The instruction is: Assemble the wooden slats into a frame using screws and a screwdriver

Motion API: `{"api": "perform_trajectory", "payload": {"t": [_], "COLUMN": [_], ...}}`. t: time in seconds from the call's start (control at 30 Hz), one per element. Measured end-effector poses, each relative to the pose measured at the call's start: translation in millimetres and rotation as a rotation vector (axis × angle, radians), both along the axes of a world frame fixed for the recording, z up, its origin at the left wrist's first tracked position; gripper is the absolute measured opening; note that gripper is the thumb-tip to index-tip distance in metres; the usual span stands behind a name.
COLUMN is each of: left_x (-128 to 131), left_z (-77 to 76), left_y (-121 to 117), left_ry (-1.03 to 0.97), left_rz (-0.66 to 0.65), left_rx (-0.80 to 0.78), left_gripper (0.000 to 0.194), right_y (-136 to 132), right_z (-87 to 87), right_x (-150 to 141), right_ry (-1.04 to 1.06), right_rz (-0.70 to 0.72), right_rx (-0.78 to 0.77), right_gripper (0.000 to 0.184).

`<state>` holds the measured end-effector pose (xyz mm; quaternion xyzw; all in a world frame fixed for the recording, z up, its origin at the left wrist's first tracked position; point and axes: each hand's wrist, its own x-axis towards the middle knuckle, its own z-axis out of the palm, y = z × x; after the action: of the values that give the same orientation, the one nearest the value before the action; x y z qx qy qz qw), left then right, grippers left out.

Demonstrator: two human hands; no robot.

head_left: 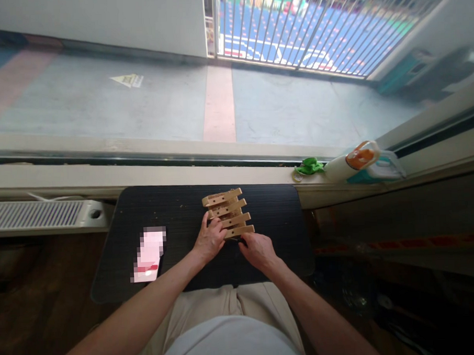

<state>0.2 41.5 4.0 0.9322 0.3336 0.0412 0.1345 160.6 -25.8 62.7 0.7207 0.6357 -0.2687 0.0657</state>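
Rack [230,207] of four pale wooden bars, staggered, with dark dots along the sides, just below the middle of the frame, lying on the black table [175,211]. At the lower left of the rack, left hand [210,240] with fingers bent over the bar ends and closed on the wood, apparently for steadying. At the lower right corner, right hand [259,250] with fingers curled well in beside the end of the lowest bar; impossible to make out whether pinching something small or merely touching the wood.

Step in hand, judging by both hands: close work at the lowest bar, with bracing on the left and the finer part on the right. For the next move, need for a firm left hold, small careful movements of the right fingers, and no sliding of the rack.

Farther out, phone [151,249] with blocky blurring, lower left on the same table. Across the middle, pale sill [221,173], with green bundle [310,166] and white bottle [338,168] toward the right. Radiator [38,215] at the left edge; metal fence [293,33] outside, upper right.
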Motion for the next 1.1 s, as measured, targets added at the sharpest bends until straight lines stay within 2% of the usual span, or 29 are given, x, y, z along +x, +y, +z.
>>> {"api": "perform_trajectory", "payload": {"t": [0.17, 0.43, 0.67, 1.1], "left_x": [0, 0, 1, 1], "left_z": [-7.2, -5.8, -10.1, -13.1], "left_y": [0, -2, -2, -2], "left_ry": [-0.055, -0.085, -0.065, -0.078], "left_rz": [-0.009, 0.090, 0.108, 0.122], "left_rx": [0.017, -0.049, -0.056, -0.054], "left_gripper": [0.010, 0.011, 0.011, 0.011], "right_y": [2, 2, 5, 9], "right_z": [0.8, 3.1, 4.4, 4.2], "right_x": [-1, -4, -9, -11], "right_ry": [0.009, 0.027, 0.100, 0.067], "right_rz": [0.004, 0.009, 0.063, 0.121], "right_rx": [0.008, 0.051, 0.092, 0.097], "right_gripper": [0.019, 0.017, 0.017, 0.018]}}
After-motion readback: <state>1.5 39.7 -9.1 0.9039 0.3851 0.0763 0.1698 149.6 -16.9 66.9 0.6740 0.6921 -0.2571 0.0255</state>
